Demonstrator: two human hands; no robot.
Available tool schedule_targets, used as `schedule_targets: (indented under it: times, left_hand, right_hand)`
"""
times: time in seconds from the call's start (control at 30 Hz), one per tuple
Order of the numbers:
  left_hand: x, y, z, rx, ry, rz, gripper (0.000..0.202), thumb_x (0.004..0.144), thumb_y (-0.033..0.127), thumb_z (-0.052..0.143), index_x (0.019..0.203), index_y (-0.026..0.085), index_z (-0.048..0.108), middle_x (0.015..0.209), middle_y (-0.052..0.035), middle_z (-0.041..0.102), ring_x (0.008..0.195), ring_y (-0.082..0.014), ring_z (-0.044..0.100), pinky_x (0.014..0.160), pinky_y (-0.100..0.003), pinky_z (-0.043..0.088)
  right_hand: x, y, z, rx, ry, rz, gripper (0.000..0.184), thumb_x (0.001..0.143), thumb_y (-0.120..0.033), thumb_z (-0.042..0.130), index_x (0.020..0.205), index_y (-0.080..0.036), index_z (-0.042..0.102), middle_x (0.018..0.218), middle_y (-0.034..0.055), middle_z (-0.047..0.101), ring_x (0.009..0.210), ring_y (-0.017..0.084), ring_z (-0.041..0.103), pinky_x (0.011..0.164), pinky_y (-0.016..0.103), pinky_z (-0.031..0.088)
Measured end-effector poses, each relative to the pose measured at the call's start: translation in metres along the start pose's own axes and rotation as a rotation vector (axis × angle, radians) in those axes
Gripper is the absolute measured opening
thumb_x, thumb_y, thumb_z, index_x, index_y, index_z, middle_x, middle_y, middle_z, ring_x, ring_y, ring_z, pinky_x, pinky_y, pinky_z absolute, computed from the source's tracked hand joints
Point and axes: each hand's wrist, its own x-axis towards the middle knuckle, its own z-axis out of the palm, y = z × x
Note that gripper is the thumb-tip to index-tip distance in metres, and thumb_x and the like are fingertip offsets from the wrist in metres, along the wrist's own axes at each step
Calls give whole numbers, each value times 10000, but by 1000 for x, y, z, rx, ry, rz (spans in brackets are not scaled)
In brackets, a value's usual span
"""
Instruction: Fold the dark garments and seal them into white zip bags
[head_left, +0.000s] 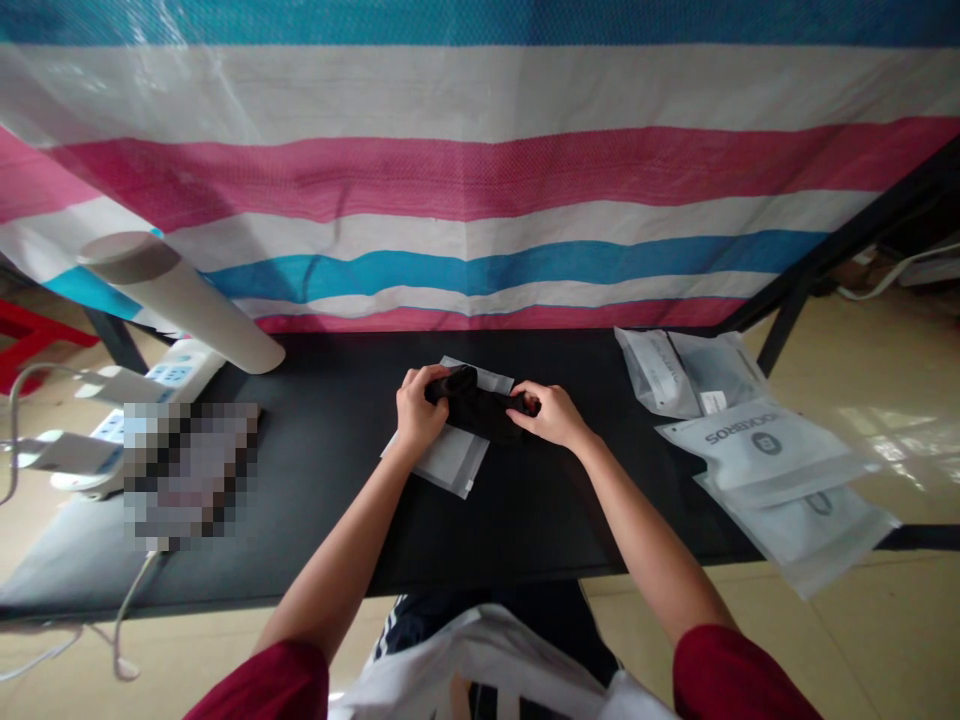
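A bundle of soft black fabric [480, 412] is held between my two hands above the middle of the black table. My left hand [422, 408] is closed on its rolled left end, thumb in front. At the other end, my right hand [551, 412] pinches the cloth between thumb and fingers. What kind of article it is cannot be made out. Under the fabric lies a translucent zip bag [454, 462], flat on the table, its far part showing behind the cloth. The bag's middle is hidden by the fabric and my left hand.
Several frosted packets [772, 445] with printed lettering overlap at the table's right edge, some hanging over. On the left are a white cylinder [187, 305], a power strip [202, 370] with plugged-in chargers, and a pixelated flat object [195, 470] with a cable. A striped sheet [465, 180] hangs behind.
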Motion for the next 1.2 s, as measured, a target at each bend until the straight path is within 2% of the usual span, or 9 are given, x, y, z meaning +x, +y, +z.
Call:
schedule_targets:
  times: [0.1, 0.2, 0.47, 0.73, 0.87, 1.0, 1.07, 1.13, 1.2]
  left_hand:
    - [0, 2, -3, 22, -47, 44, 440, 614, 40, 496, 949, 218, 719, 823, -32, 620, 832, -207, 606, 769, -318, 513]
    - [0, 4, -5, 6, -7, 96, 456, 640, 34, 487, 980, 217, 730, 797, -31, 642, 845, -214, 593, 776, -327, 511]
    - [3, 9, -9, -57, 69, 178, 353, 681, 72, 540, 964, 202, 705, 967, -27, 743, 887, -209, 622, 855, -368, 507]
    - [0, 13, -10, 115, -270, 194, 380, 687, 100, 562, 986, 241, 749, 1076, -27, 742, 1012, -253, 565, 940, -429, 465]
    - [1, 17, -11, 204, -359, 180, 308, 791, 303, 623, 1070, 258, 746, 1228, -44, 678, 1136, -303, 504, 987, -476, 417]
    - [0, 16, -6, 120, -276, 69, 334, 963, 334, 415, 970, 232, 732, 1147, -56, 669, 1056, -233, 546, 963, -395, 432]
    - [-2, 15, -3, 217, -190, -40, 283, 927, 411, 504, 997, 202, 681, 1074, -82, 659, 1000, -249, 560, 919, -404, 447]
    - [-4, 17, -1, 375, -139, -127, 419, 832, 541, 619, 1048, 182, 629, 1042, -109, 643, 1007, -299, 560, 893, -443, 447]
    - [-5, 20, -2, 483, -172, -165, 518, 781, 654, 623, 988, 179, 622, 1019, -134, 636, 1039, -351, 554, 882, -475, 441]
  right_hand:
    - [0, 2, 1, 21, 7, 12, 244, 785, -366, 697, 969, -206, 705, 648, -22, 602, 586, 128, 565, 614, 235, 402]
    - [1, 5, 4, 29, 28, 14, 255, 792, -376, 691, 981, -206, 711, 659, -18, 607, 589, 127, 561, 615, 237, 402]
    - [4, 12, 11, 50, 180, 80, 251, 817, -345, 632, 995, -192, 721, 637, -19, 600, 545, 118, 541, 571, 237, 374]
    - [3, 8, 10, -84, 267, 210, 210, 789, -316, 627, 932, -215, 743, 690, 7, 680, 580, 144, 603, 576, 247, 379]
    - [3, 9, 8, -95, 239, 160, 222, 806, -306, 609, 955, -204, 739, 688, 12, 685, 559, 138, 593, 572, 246, 374]
    - [3, 5, 7, -80, 224, 120, 218, 821, -321, 608, 953, -200, 734, 662, 6, 671, 536, 131, 576, 562, 243, 358]
    - [2, 3, 6, -76, 216, 115, 213, 825, -324, 606, 947, -201, 728, 662, 7, 673, 535, 133, 577, 559, 242, 355]
    - [2, 0, 6, -70, 210, 123, 201, 828, -325, 601, 934, -200, 718, 664, 9, 677, 539, 137, 584, 556, 240, 354]
    - [2, -2, 6, -56, 207, 132, 189, 831, -326, 596, 916, -198, 706, 656, 11, 676, 545, 141, 592, 550, 237, 354]
